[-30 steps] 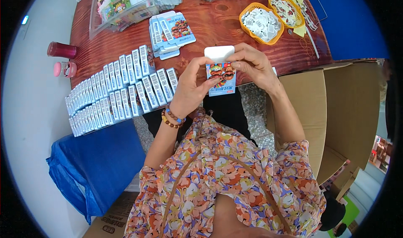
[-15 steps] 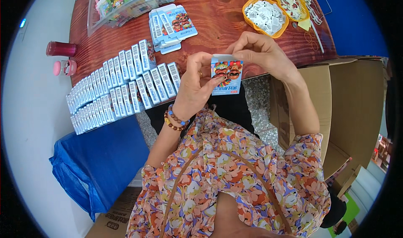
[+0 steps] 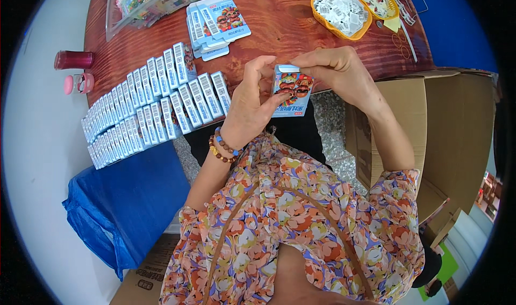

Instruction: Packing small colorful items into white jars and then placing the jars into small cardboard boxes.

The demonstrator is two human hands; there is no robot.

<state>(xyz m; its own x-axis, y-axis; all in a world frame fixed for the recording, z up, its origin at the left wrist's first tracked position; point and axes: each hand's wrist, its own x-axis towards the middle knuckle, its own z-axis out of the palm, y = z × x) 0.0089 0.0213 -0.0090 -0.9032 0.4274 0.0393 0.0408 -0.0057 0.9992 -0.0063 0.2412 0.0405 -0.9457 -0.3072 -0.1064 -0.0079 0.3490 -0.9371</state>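
Observation:
Between my hands, over the table's front edge, is a small light-blue cardboard box [image 3: 293, 92] with cartoon figures on its face. My left hand [image 3: 250, 95] grips it from the left, thumb pressed on the printed face. My right hand [image 3: 336, 71] has thumb and forefinger together at the box's upper right corner, by the top flap. To the left stand two long rows of upright boxes [image 3: 185, 103] of the same kind, narrow sides up. Beyond them lies a stack of flat, unfolded boxes [image 3: 220, 25].
At the far left is a clear plastic bin [image 3: 142, 12] of colourful packets. Yellow baskets [image 3: 344, 9] hold white slips and loose pieces at the far right. A dark red jar [image 3: 74, 60] and a pink container [image 3: 80, 83] stand left. An open carton [image 3: 400, 117] is at the right.
The flap that stood up at the top of the box is now folded down. My right hand has shifted slightly, with its fingers still at the top edge.

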